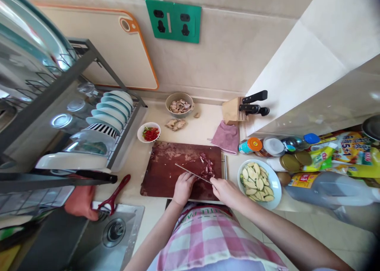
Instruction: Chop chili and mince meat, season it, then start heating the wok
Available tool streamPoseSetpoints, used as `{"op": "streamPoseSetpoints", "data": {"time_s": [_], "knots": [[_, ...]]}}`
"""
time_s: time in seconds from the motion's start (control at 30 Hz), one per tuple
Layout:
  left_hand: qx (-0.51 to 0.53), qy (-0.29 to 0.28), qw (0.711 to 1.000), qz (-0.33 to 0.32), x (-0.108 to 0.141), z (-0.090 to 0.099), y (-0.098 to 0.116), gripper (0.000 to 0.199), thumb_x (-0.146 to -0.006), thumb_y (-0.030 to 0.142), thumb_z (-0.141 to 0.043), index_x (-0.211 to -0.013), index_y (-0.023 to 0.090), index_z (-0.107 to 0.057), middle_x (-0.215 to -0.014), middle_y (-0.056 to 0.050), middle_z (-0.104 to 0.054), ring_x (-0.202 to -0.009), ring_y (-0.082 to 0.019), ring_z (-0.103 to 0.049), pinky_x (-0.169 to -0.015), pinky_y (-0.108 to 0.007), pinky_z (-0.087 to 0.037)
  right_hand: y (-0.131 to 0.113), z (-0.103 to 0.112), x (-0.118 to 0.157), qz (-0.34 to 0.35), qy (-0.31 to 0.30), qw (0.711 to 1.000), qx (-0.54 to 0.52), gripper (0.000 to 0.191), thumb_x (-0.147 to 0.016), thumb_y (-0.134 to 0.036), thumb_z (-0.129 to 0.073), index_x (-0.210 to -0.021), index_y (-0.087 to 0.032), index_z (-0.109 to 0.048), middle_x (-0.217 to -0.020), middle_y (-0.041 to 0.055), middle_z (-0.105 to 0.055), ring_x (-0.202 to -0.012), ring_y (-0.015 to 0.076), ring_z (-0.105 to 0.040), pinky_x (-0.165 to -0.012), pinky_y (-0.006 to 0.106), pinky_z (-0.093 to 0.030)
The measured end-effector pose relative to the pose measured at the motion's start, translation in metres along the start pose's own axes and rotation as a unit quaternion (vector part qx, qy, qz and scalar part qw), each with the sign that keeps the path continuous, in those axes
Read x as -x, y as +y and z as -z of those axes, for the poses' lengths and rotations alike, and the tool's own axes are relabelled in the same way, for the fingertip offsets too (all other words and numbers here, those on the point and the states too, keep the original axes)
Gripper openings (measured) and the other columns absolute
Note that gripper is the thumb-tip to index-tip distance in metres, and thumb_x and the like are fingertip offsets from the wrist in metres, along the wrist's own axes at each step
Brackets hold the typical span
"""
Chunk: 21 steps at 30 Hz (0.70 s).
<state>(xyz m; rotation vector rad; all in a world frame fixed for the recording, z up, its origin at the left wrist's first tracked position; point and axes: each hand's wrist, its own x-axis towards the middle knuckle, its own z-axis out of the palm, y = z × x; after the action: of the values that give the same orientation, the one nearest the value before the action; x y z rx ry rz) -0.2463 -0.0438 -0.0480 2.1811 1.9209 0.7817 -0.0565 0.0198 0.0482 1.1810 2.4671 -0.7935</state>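
A kitchen knife [190,171] lies slantwise over the dark brown cutting board [166,164], its tip toward the upper left. My right hand [223,189] is closed around its handle. Close beside the blade, my left hand [183,187] rests on the board with its fingers curled down and together. Whatever lies under those fingers is hidden. Dark reddish cut pieces, which look like meat [209,168], are heaped just beyond the knife. Behind the board sit a bowl of red and green chopped peppers [151,134], some ginger [175,124] and a bowl of pale pieces [179,106].
Right of the board is a plate of sliced pale vegetable [257,182], with jars [273,146] and a large bottle [326,189] beyond. A knife block [233,109] and pink cloth [227,137] stand behind. At left are a dish rack [118,81], red peeler [114,195] and sink [130,231].
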Motion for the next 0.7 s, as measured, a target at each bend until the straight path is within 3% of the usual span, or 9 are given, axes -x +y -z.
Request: {"op": "streamPoseSetpoints", "data": {"time_s": [0.23,0.5,0.7], "knots": [[0.026,-0.021,0.999,0.021,0.001,-0.002,0.004,0.019,-0.084,0.017,-0.053,-0.094,0.022,-0.069,-0.088,-0.005,-0.068,-0.086,-0.019,-0.060,-0.080,-0.033,-0.050,-0.030,-0.003,-0.047,-0.004,0.007,1.000,0.023,0.020,-0.089,-0.017,-0.036,-0.099,-0.020,-0.053,-0.086,0.0066,-0.068,-0.078,0.0180,-0.064,-0.058,0.024,-0.033],[0.029,0.005,0.998,0.047,0.006,-0.004,0.008,0.019,-0.083,0.018,-0.056,-0.097,0.023,-0.068,-0.098,-0.005,-0.067,-0.095,-0.020,-0.058,-0.085,-0.036,-0.049,-0.003,0.007,-0.014,0.012,-0.027,0.999,0.018,0.019,-0.089,-0.019,-0.037,-0.097,-0.020,-0.054,-0.080,0.0065,-0.067,-0.073,0.0182,-0.064,-0.058,0.024,-0.032],[0.023,0.006,0.999,0.037,0.005,-0.001,0.010,0.021,-0.084,0.014,-0.052,-0.094,0.022,-0.069,-0.093,-0.005,-0.068,-0.091,-0.020,-0.059,-0.083,-0.034,-0.049,-0.031,0.008,-0.052,0.021,-0.016,1.000,0.015,0.020,-0.089,-0.021,-0.037,-0.100,-0.020,-0.054,-0.088,0.0082,-0.067,-0.082,0.0198,-0.063,-0.062,0.025,-0.035]]}}
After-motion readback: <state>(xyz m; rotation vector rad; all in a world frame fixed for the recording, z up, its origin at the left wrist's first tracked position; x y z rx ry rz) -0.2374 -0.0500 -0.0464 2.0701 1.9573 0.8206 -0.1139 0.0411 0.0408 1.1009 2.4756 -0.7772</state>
